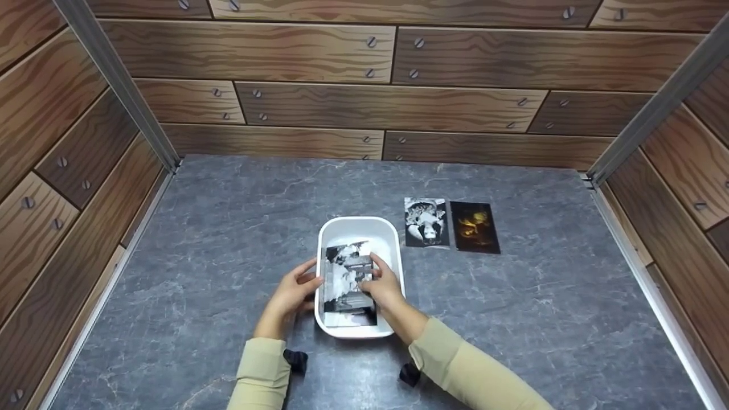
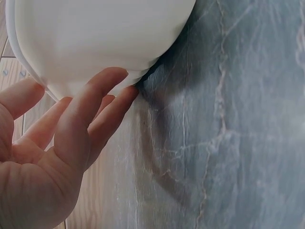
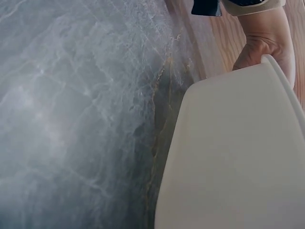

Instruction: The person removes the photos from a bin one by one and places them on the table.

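- My left hand (image 1: 293,294) and right hand (image 1: 383,285) both pinch the black-and-white photo (image 1: 348,279) by its long edges, holding it over the white tub (image 1: 393,239) in the middle of the worktop (image 1: 228,228)
- In my left wrist view the lower fingers (image 2: 107,112) are stretched out and brush the tub's outer wall; the pinch itself shows only in the head view
- I judge it best to keep the photo level and lower both sides evenly, so no corner catches on the rim
- It looks nearly as wide as the tub's inside, so my fingertips should let go early rather than get wedged
- More prints seem to lie beneath it in the tub
- To the right, near the tub, a second black-and-white print (image 1: 426,222) and a dark orange print (image 1: 474,226) lie side by side
- Open worktop lies left and front; panelled walls (image 1: 342,102) stand well back
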The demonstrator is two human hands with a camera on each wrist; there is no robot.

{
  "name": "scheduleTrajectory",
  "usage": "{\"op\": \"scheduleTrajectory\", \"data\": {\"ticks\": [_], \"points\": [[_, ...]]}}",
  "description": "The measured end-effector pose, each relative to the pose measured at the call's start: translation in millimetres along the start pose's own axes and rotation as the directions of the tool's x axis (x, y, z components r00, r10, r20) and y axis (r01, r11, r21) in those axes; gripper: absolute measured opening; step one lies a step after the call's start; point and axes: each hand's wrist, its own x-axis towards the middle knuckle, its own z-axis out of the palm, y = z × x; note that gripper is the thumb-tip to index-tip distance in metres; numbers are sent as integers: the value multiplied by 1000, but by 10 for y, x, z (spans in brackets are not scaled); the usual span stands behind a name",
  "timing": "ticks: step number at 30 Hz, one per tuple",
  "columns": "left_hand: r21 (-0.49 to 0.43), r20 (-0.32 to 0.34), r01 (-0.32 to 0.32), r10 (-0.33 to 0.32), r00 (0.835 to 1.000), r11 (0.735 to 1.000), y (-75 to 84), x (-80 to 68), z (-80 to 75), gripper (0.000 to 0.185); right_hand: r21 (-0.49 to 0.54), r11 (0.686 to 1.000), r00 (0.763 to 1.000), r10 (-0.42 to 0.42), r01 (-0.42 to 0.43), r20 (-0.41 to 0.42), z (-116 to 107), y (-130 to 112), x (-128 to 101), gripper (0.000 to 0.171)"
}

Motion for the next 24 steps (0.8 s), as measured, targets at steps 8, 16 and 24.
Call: {"op": "scheduleTrajectory", "data": {"ticks": [8,16,24], "points": [[-8,5,4,-4,1000,1000,8,-2,-3,53,27,1000,999,-15,14,37,-38,-42,-13,81],[10,-4,18,-18,1000,1000,7,5,-12,55,39,997,998,-60,61,-30,-166,-233,17,69],[55,-9,15,-14,1000,998,1,8,-22,53,157,979,990,-115,127,-83,-562,-496,119,61]]}}
